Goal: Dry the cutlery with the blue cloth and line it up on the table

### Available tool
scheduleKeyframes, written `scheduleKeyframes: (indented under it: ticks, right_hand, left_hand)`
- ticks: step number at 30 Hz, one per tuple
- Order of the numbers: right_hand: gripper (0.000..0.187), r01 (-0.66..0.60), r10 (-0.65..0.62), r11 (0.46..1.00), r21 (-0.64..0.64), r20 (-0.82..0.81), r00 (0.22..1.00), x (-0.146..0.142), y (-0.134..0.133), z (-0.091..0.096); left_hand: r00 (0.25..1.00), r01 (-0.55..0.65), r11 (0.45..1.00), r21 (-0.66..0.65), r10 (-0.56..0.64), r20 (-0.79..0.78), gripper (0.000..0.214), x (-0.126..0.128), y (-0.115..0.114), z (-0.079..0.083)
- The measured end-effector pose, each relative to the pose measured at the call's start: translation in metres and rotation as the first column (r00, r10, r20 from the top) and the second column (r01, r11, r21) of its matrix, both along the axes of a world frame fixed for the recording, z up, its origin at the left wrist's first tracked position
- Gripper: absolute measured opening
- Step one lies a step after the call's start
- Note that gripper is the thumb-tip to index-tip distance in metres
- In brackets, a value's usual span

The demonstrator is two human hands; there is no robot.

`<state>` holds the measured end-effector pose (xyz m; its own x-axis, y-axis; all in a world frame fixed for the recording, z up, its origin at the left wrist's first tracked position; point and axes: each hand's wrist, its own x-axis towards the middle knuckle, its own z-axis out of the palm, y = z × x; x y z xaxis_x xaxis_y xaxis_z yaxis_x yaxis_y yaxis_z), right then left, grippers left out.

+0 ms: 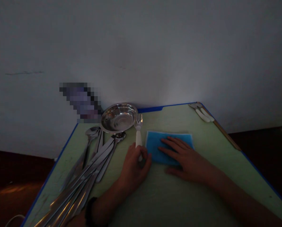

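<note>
My left hand [136,162] is closed around the white handle of a fork [138,135], whose metal tines point up and away from me. Just to its right lies a flat blue cloth-like sheet with pale edges [153,143], which looks like a face mask. My right hand [182,156] rests on this sheet with fingers spread, palm down. Beyond the fork stands a shiny round metal bowl [118,118], close to the fork's tines. Whether the tines touch the bowl I cannot tell.
Several long metal spoons and other cutlery [93,167] lie in a pile on the left of the pale green table [174,201]. Two white-handled utensils [204,114] lie at the far right corner. A blurred-out upright object [81,101] leans by the wall [141,56].
</note>
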<state>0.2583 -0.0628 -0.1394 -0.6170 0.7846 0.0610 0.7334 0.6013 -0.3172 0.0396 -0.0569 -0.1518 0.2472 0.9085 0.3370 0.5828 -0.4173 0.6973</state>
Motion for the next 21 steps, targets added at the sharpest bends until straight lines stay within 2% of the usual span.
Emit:
scheduleKeyframes:
  ticks: [3,6,8,11,12,14,16,17,18,19,21]
  right_hand:
    - [0.046,0.204,-0.199,0.975,0.087,-0.059,0.978,0.011,0.013,-0.007]
    - [0.035,0.392,-0.37,0.915,0.098,-0.184,0.911,0.021,0.021,-0.007]
    - [0.031,0.529,-0.496,0.848,0.029,-0.305,0.813,0.024,0.024,-0.004]
    - [0.03,0.661,-0.63,0.733,-0.159,-0.526,0.572,0.025,0.024,0.003]
    - [0.028,0.657,-0.638,0.72,-0.224,-0.586,0.499,0.023,0.023,0.004]
    - [0.026,0.553,-0.595,0.771,-0.317,-0.668,0.447,0.015,0.019,0.006]
    - [0.025,0.332,-0.481,0.875,-0.352,-0.703,0.523,0.003,0.014,0.006]
    - [0.025,0.233,-0.431,0.902,-0.364,-0.712,0.554,-0.003,0.011,0.005]
    - [0.027,0.184,-0.42,0.904,-0.386,-0.716,0.557,-0.009,0.01,0.003]
    - [0.029,0.197,-0.464,0.883,-0.426,-0.728,0.504,-0.015,0.008,0.001]
    - [0.02,0.235,-0.6,0.8,-0.552,-0.732,0.322,-0.023,0.008,-0.004]
  left_hand:
    - [0.995,0.098,0.994,-0.043,-0.098,-0.007,0.017,0.0,-0.004,0.004]
    - [0.974,0.221,0.963,-0.155,-0.226,-0.012,0.016,0.0,-0.005,0.012]
    - [0.953,0.294,0.932,-0.212,-0.304,-0.015,0.019,0.0,-0.005,0.018]
    - [0.919,0.366,0.901,-0.233,-0.389,-0.058,0.026,-0.001,-0.005,0.023]
    - [0.903,0.394,0.89,-0.23,-0.422,-0.086,0.026,-0.001,-0.005,0.024]
    - [0.862,0.448,0.869,-0.213,-0.482,-0.157,0.024,0.0,-0.006,0.023]
    - [0.823,0.482,0.857,-0.181,-0.514,-0.24,0.022,0.002,-0.008,0.021]
    - [0.81,0.488,0.858,-0.159,-0.513,-0.284,0.022,0.003,-0.009,0.019]
    - [0.798,0.492,0.861,-0.13,-0.505,-0.327,0.021,0.004,-0.009,0.017]
    - [0.786,0.497,0.862,-0.099,-0.496,-0.369,0.021,0.005,-0.01,0.015]
    - [0.764,0.509,0.86,-0.042,-0.474,-0.438,0.022,0.007,-0.012,0.013]
